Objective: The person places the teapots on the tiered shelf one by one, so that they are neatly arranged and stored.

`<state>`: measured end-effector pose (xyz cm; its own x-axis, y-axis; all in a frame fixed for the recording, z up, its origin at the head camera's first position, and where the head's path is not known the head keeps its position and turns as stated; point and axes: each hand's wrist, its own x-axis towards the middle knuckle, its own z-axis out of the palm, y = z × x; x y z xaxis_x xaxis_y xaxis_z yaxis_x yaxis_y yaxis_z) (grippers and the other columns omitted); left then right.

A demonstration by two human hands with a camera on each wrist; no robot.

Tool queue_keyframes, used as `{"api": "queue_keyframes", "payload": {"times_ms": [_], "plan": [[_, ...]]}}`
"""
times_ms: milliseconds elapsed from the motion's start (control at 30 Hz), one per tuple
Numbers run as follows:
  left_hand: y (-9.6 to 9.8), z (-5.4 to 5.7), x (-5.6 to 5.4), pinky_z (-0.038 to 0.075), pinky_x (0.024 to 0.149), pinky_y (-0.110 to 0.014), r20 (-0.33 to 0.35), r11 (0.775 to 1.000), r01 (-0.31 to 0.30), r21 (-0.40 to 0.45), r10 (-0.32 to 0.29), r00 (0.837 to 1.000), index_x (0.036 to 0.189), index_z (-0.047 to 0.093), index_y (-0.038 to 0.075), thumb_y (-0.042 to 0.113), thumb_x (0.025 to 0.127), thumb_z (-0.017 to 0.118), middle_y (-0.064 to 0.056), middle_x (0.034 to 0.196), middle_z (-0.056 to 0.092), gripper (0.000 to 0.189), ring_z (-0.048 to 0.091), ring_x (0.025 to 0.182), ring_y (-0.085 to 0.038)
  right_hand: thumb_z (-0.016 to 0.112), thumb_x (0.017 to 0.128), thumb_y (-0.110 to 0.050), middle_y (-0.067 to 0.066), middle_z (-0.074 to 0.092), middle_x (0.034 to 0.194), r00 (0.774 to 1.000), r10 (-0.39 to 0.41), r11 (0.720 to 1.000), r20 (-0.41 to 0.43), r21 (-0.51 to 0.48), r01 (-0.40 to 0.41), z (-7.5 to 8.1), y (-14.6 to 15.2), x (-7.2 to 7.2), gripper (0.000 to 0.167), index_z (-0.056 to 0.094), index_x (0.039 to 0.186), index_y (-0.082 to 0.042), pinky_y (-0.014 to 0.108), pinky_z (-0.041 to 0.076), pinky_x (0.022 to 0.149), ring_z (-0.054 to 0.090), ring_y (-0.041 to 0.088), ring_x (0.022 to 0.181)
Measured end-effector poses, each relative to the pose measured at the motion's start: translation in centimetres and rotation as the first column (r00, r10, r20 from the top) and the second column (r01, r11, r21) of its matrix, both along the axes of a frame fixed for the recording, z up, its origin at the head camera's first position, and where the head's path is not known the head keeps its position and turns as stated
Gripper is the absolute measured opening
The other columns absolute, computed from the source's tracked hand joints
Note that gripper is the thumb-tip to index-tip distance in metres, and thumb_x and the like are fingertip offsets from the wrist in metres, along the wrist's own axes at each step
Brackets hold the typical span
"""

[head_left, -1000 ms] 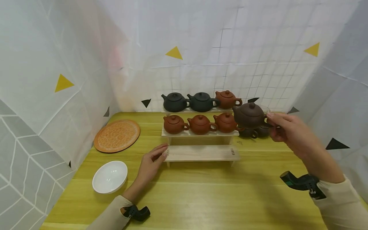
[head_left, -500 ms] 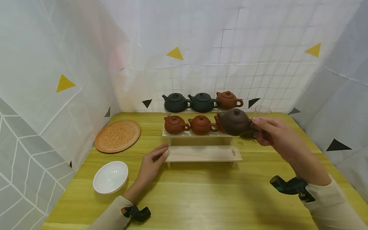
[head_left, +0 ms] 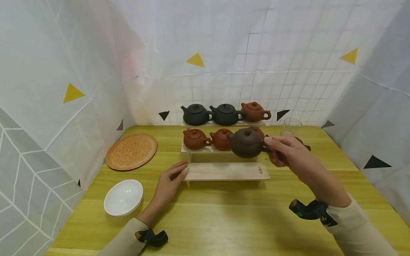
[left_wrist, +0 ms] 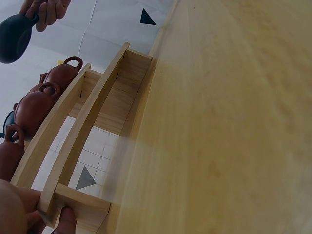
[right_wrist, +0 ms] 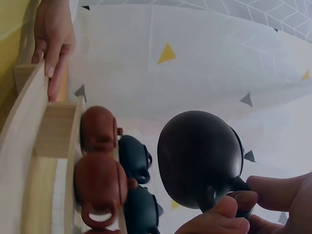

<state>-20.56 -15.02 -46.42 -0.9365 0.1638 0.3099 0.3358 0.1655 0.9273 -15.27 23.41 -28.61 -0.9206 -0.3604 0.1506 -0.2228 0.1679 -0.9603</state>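
Note:
My right hand (head_left: pixel 289 154) pinches the handle of a dark brown teapot (head_left: pixel 245 145), holding it in the air before the middle step. The teapot's rounded underside (right_wrist: pixel 197 156) faces the right wrist camera. My left hand (head_left: pixel 169 183) grips the left end of the lowest step of a wooden stepped display stand (head_left: pixel 224 171); in the left wrist view its fingertips (left_wrist: pixel 67 219) press around the end. That lowest step is bare. Red-brown teapots (head_left: pixel 194 139) line the middle step, one partly hidden. On the top step are two black teapots (head_left: pixel 195 115) and a red-brown teapot (head_left: pixel 253 112).
A white bowl (head_left: pixel 123 197) and a round orange-patterned mat (head_left: pixel 131 152) lie left of the stand. At right rear stands a clear glass (head_left: pixel 292 126); a dark teapot (head_left: pixel 302 143) is mostly hidden behind my right hand. Patterned white sheets surround the wooden table (head_left: pixel 211 224).
My right hand has carried the dark brown teapot leftward and somewhat down, from right of the stand to in front of the middle step. My left hand stays on the stand.

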Motion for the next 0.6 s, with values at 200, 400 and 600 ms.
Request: {"api": "queue_keyframes", "payload": {"times_ms": [200,400,600], "plan": [[-0.1,-0.1,-0.1,0.048,0.098,-0.020,-0.002,1.000,0.002,0.000,-0.002,1.000,0.131,0.073,0.002,0.011,0.102,0.070,-0.007,0.142,0.063,0.031,0.055,0.134,-0.019,0.046,0.114,-0.025,0.012,0.038,0.067,0.999,0.049,0.999,-0.002,0.021,-0.049,-0.8,-1.3,-0.3,0.039,0.048,0.086,0.001,0.044,0.029,0.054,0.027,0.030,0.054],[-0.1,-0.2,-0.2,0.047,0.099,-0.020,-0.004,1.000,0.002,0.008,-0.002,1.000,0.131,0.072,0.002,0.010,0.102,0.070,-0.006,0.141,0.064,0.031,0.054,0.134,-0.019,0.048,0.113,-0.026,0.011,0.040,0.066,0.997,0.079,0.996,0.015,0.030,-0.079,-1.3,-2.4,-0.7,0.035,0.056,0.087,-0.004,0.043,0.031,0.053,0.027,0.028,0.054],[0.1,-0.2,-0.1,0.048,0.096,-0.018,-0.035,1.000,0.002,0.027,-0.001,0.999,0.129,0.072,-0.002,0.006,0.100,0.071,-0.012,0.140,0.064,0.030,0.055,0.134,-0.028,0.049,0.113,-0.026,0.012,0.039,0.067,0.994,0.100,0.995,0.041,0.026,-0.101,-2.0,-3.4,-1.0,0.041,0.050,0.091,0.008,0.041,0.034,0.055,0.028,0.027,0.055]]}}
